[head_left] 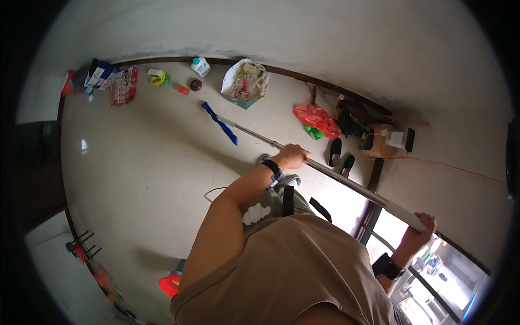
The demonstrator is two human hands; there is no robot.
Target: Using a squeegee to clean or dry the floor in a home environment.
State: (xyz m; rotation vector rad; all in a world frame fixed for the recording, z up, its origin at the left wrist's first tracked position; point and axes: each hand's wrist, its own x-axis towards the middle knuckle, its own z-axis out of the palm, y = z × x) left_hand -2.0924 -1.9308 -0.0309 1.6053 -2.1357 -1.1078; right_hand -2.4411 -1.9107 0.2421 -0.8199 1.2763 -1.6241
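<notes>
A long-handled mop (259, 137) with a metal pole and a narrow blue head (220, 123) slants across the view. Its head rests on the light tiled floor ahead of me, slightly left. My left hand (292, 157) is wrapped round the middle of the pole, with a dark watch on the wrist. Farther up, my right hand (421, 231) grips the pale grip at the pole's top end, out to the right. That wrist has a dark band. My feet stand beneath the pole, partly hidden by my left hand and clothing.
Along the far wall stand a box of odds and ends (246, 84), a white bottle (200, 66), a yellow-green tub (158, 78) and a red-and-white carton (125, 85). A red plastic bag (318, 121) and dark shoes (335, 152) lie right. A red cable (449, 167) runs along the right wall.
</notes>
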